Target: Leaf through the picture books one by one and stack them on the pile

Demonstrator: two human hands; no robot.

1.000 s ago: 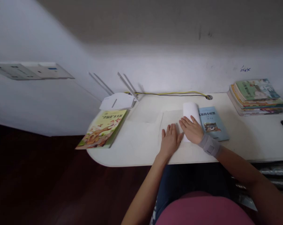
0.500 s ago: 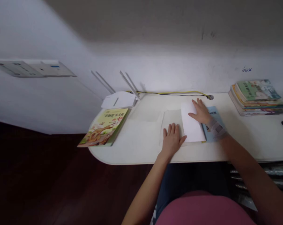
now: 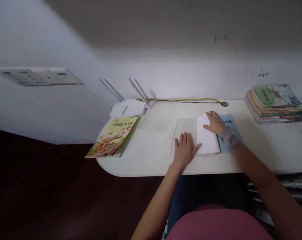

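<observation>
My left hand (image 3: 184, 150) lies flat with fingers extended on a clear plastic sheet (image 3: 187, 126), its thumb touching the lower left edge of a white page or flap (image 3: 208, 142). My right hand (image 3: 215, 124), with a wide band on the wrist, rests on the upper right of that white piece, thumb apart from the fingers. A blue-covered book (image 3: 224, 146) shows to the right of the white piece, partly hidden by my right hand and wrist. The plastic spreads out to the left of the book.
The white desk (image 3: 146, 160) has a rounded left end. A yellow-green book (image 3: 113, 138) overhangs that end, near a white router (image 3: 128, 108). Cables (image 3: 186, 100) run along the wall to a hole. A stack of books (image 3: 276, 105) stands at the right.
My right hand has come slightly nearer to me on the white piece, its fingers more bent. The white piece appears slightly farther right. My left hand stays almost in place.
</observation>
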